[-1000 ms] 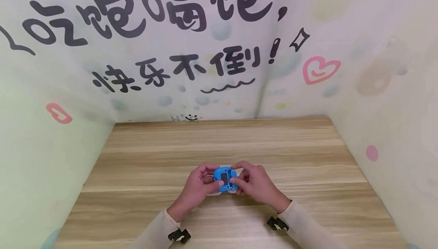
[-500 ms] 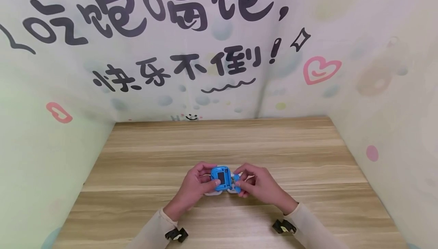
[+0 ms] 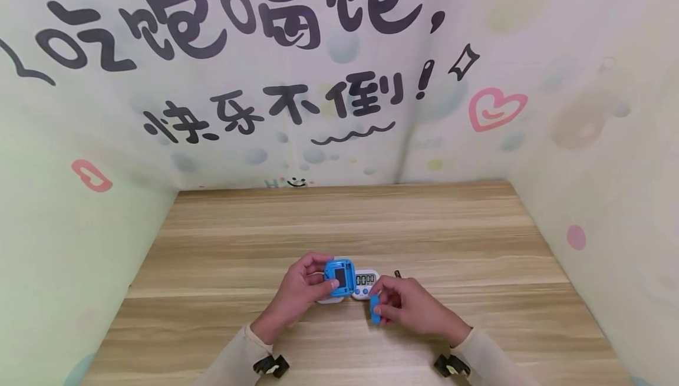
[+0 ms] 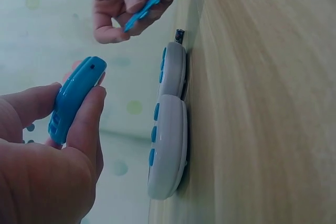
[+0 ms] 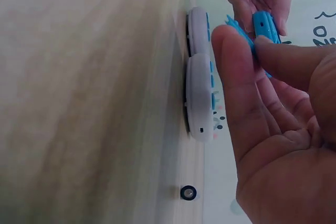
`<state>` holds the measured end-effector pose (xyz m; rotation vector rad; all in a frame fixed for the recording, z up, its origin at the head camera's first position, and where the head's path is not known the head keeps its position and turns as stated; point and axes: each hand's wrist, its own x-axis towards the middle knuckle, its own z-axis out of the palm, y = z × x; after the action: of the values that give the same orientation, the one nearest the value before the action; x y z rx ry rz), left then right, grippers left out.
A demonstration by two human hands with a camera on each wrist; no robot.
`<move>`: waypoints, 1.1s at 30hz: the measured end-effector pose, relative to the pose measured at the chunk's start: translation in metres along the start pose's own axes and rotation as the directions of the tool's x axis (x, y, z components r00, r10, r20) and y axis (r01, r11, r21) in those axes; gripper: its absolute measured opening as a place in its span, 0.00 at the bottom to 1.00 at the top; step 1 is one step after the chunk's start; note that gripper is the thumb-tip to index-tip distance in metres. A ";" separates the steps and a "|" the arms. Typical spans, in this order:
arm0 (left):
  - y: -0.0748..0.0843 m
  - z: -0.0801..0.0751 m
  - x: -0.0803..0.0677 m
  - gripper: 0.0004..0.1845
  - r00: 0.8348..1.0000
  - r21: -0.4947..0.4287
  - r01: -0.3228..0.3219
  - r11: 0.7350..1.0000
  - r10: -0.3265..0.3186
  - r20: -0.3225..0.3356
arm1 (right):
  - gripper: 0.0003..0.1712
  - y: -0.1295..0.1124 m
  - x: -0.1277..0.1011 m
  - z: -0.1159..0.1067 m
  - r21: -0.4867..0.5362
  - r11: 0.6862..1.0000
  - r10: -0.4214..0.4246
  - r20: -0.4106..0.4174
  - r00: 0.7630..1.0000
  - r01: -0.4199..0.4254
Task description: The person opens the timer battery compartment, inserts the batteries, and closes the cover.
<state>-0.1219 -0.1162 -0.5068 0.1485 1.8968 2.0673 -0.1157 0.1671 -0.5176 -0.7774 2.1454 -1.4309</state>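
My left hand (image 3: 294, 294) grips a blue digital timer (image 3: 339, 277) between thumb and fingers, its back turned up, with a recess along its right side. My right hand (image 3: 416, 309) pinches a thin blue cover (image 3: 375, 309), apart from the timer and nearer the person. In the left wrist view the cover (image 4: 146, 10) appears edge-on, beyond the timer (image 4: 75, 99). Below the hands lie two white timers on the table. One white timer (image 3: 366, 280) shows its display and blue buttons; the other white timer (image 3: 331, 300) is mostly hidden under my left hand.
A small battery (image 3: 398, 274) lies on the wooden table (image 3: 339, 221) just beyond my right hand; its round end (image 5: 188, 192) faces the right wrist camera. White printed walls (image 3: 339, 156) enclose the table at the back and both sides.
My right hand has drawn the blue cover away from the timer, rightward and toward the person. My left hand and the blue timer have shifted slightly left, uncovering a white timer's display and the battery.
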 end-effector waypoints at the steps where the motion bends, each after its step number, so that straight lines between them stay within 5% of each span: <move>1: 0.000 0.000 0.000 0.27 1.000 -0.001 0.002 1.000 -0.002 -0.001 | 0.11 -0.001 -0.001 0.000 -0.004 1.000 0.000 0.015 1.000 0.000; 7: 0.000 0.001 -0.002 0.28 1.000 -0.010 0.026 1.000 -0.026 -0.005 | 0.07 0.004 -0.004 0.004 -0.116 0.993 0.013 0.069 0.998 -0.004; 14: -0.001 0.000 -0.003 0.29 0.999 -0.020 0.031 0.999 -0.031 0.008 | 0.08 0.011 -0.004 0.007 -0.311 0.950 0.050 0.058 0.997 -0.030; 33: 0.000 -0.002 -0.004 0.29 0.999 -0.004 0.039 0.999 -0.039 0.025 | 0.08 0.008 -0.004 0.006 -0.357 0.930 0.112 0.049 0.992 -0.088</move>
<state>-0.1184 -0.1194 -0.5068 0.1344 1.8656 2.0342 -0.1110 0.1681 -0.5268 -0.8142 2.3851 -0.9614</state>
